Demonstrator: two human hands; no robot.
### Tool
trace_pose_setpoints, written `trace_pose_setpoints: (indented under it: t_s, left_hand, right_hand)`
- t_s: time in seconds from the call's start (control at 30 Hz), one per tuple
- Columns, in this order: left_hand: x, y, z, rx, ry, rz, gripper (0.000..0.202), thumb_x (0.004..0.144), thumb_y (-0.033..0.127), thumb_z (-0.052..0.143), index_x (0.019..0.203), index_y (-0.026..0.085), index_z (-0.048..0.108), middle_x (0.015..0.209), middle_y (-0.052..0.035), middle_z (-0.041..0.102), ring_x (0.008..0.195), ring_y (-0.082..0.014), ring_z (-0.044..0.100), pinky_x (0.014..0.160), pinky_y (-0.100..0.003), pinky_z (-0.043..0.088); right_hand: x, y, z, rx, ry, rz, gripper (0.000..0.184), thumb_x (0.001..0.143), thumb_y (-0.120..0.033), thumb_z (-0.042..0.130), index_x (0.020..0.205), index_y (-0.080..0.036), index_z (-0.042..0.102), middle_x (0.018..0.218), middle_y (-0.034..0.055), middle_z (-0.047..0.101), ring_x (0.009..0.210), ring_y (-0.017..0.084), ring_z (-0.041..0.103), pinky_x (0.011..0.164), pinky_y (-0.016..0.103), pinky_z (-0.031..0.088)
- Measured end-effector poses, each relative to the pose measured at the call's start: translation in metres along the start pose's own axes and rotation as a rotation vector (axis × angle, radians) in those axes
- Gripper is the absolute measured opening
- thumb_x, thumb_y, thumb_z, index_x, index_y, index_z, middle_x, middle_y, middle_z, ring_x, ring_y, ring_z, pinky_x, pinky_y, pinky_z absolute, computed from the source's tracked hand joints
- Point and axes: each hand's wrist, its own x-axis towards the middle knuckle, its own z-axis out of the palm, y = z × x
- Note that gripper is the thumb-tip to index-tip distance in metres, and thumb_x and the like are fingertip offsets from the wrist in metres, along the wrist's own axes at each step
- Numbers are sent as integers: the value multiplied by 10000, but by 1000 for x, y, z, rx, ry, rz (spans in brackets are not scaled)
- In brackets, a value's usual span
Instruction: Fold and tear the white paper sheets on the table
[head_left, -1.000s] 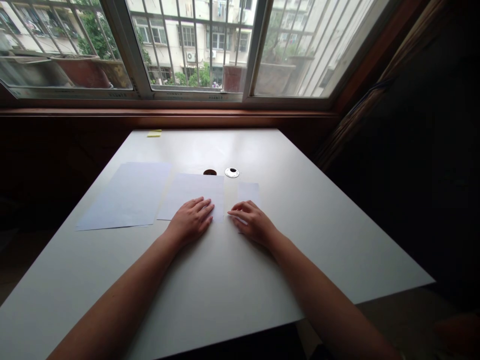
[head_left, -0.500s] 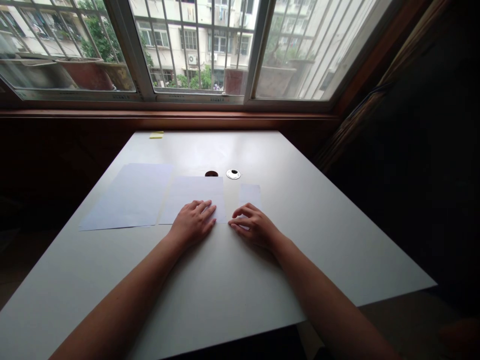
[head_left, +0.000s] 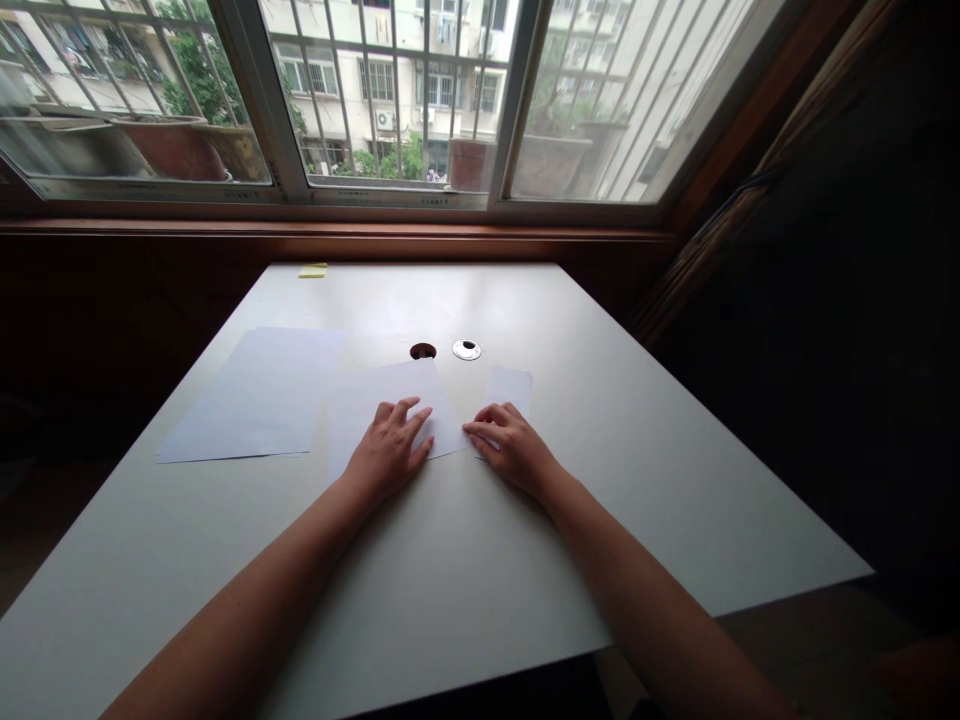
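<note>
The left hand lies flat, fingers spread, on a tilted paper sheet just below the desk's cable hole. The right hand, fingers curled loosely, presses a smaller paper slip lying right of that hole.

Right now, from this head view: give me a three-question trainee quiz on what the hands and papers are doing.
1. True or false: the left hand lies flat on the middle sheet.
2. What does the right hand touch? A) the small paper slip B) the metal cap C) the yellow notes
3. Fill in: the round hole in the table lies just to the ___ of the metal cap.

Key: 1 true; 2 A; 3 left. The large sheet at the left is untouched.
</note>
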Motion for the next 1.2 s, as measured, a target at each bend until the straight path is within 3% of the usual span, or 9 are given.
trace_pose_setpoints:
  t_s: [0.23,0.43,0.67,0.93,1.2]
  left_hand:
    - [2,-9,4,-108,106,-96,328,913,239,578,1239,197,585,1241,-132,552,1088,-299,528,966,-516,470]
    - [2,-9,6,-107,90,-128,308,897,246,603,1203,209,609,1232,-121,558,1100,-307,509,972,-518,478]
    - [1,-2,0,-6,34,-29,308,907,261,604,1213,228,626,1318,-121,548,1182,-323,465,971,-511,493]
    - [2,3,2,-112,-145,302,406,950,130,503,1315,287,587,1311,-68,591,1237,-254,488,992,-428,498]
    - [2,8,1,-91,-189,293,468,941,110,493,1351,325,564,1302,-60,582,1219,-235,490,998,-415,483]
  right_hand:
    - [-1,-3,0,13,-26,-13,305,886,-161,648,1150,-297,717,1032,73,649,1006,257,536,887,458,534]
    - [0,-4,-1,98,-38,-13,313,874,-152,658,1139,-305,722,1055,66,660,1025,252,545,907,463,531]
    - [-1,1,-6,199,-16,86,115,863,-173,676,907,-252,748,931,50,661,924,220,563,846,402,519]
    - [6,-5,4,197,-2,307,50,837,-220,712,860,-254,739,867,37,647,932,229,545,860,397,468]
    - [8,0,1,197,-82,422,36,815,-269,715,823,-267,751,868,28,659,962,237,526,906,384,408]
